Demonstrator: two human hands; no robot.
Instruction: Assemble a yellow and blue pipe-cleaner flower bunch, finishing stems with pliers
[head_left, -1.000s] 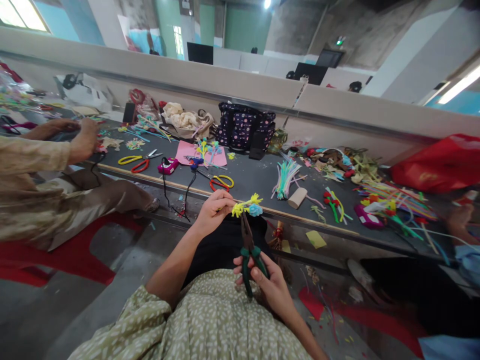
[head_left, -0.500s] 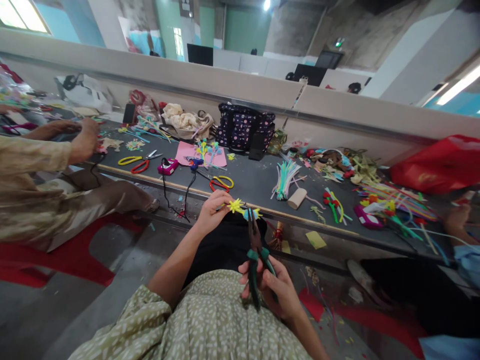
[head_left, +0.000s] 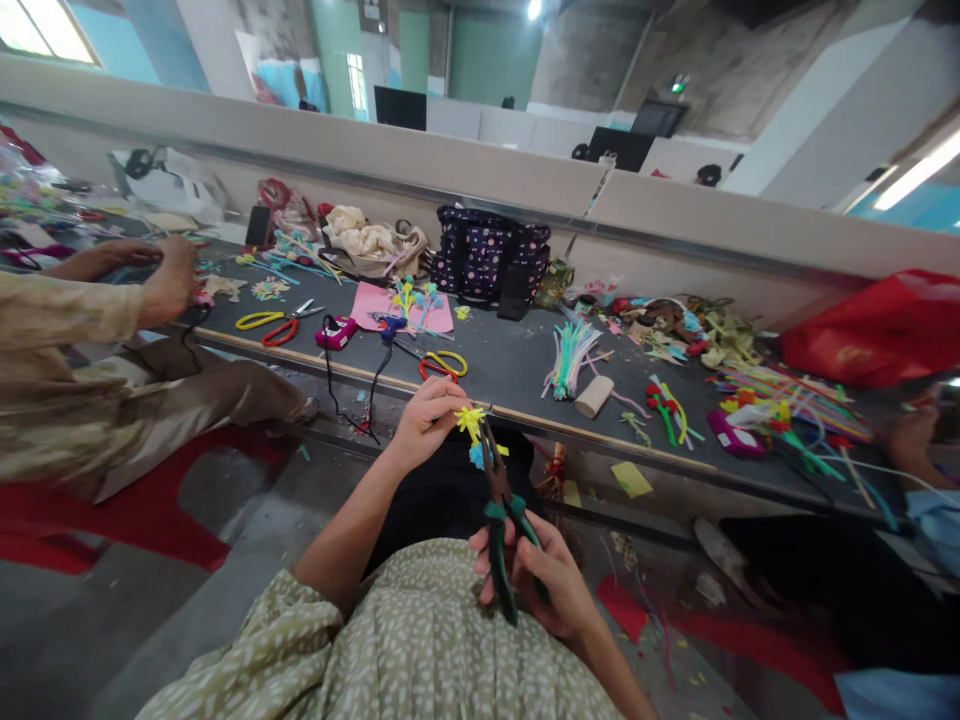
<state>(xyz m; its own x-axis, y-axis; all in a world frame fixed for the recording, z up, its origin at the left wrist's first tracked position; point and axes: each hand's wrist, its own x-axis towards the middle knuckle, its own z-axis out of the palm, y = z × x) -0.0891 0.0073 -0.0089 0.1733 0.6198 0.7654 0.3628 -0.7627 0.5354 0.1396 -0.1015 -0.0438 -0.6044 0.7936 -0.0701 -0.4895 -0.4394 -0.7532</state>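
Observation:
Between its fingertips my left hand pinches a yellow pipe-cleaner flower. Below that flower hangs a small blue fuzzy piece, with a bit of yellow beside it. My right hand is wrapped round the green handles of long-nose pliers. The pliers' dark jaws point up and lie against the flower piece; whether they grip it I cannot tell. Both hands are over my lap, in front of the table edge.
On the dark table lie red-and-yellow scissors, a blue glue gun, a pink sheet and a bundle of pipe cleaners. A co-worker's hands are busy at the left; another person's hand is at the right.
The pliers' tips have shifted left, closer to my left hand. The blue piece has swung down and left, below the yellow flower.

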